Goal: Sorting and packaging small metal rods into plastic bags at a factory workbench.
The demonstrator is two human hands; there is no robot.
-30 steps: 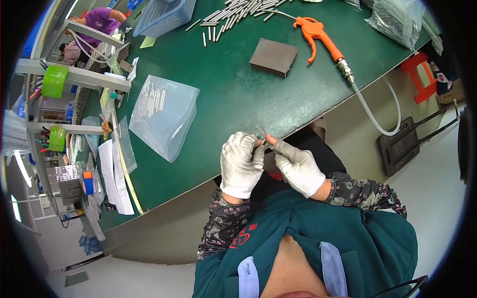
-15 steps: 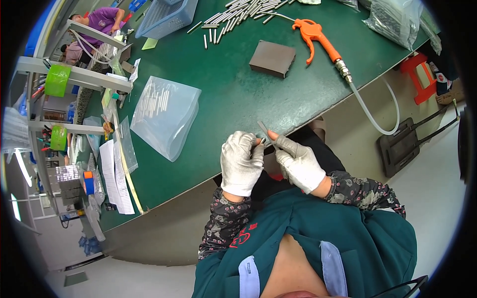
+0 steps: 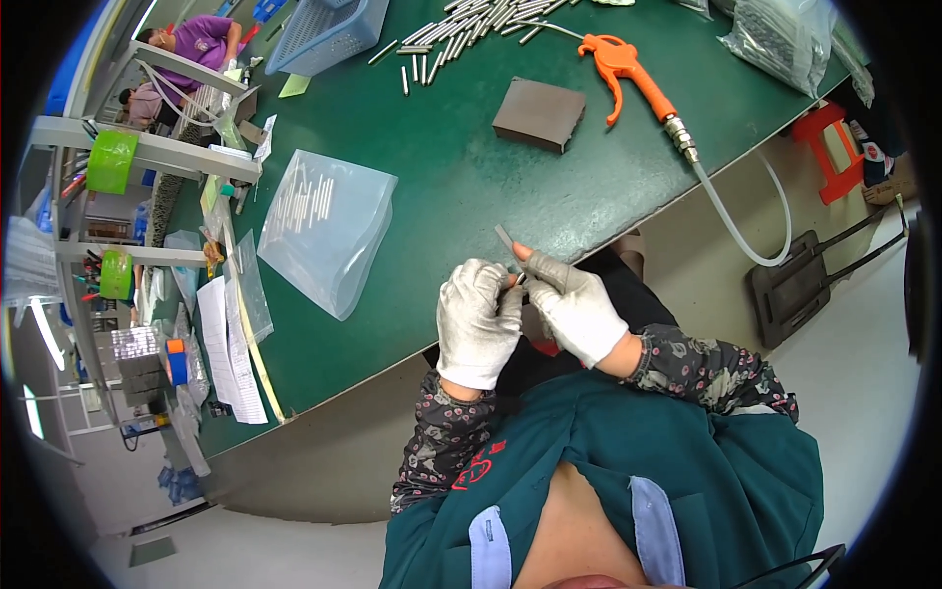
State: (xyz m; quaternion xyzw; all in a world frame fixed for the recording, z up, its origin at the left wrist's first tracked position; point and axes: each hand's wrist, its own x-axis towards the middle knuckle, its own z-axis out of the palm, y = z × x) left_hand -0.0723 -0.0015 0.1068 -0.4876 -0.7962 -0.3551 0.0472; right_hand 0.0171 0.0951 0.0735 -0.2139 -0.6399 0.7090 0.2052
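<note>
My left hand (image 3: 477, 324), in a white glove with bare fingertips, is closed on a small metal piece (image 3: 520, 279), probably a rod end; most of it is hidden in the fingers. My right hand (image 3: 579, 306), gloved the same way, pinches a thin flat grey strip (image 3: 504, 236) between thumb and fingers. The strip slants up and left past the thumb, and its lower part lies against or close beside the metal piece. Both hands are together over the near edge of the green table (image 3: 422, 236).
A dark brown block (image 3: 539, 115) lies beyond the hands, beside an orange air gun (image 3: 628, 77) with a hose. Farther back are loose metal rods (image 3: 461, 34) and a blue basket (image 3: 329, 37). On the left, a clear bag (image 3: 329, 250) has several rods on it.
My right hand has shifted slightly up and left, carrying the grey strip along past the metal piece. My left hand has stayed almost still.
</note>
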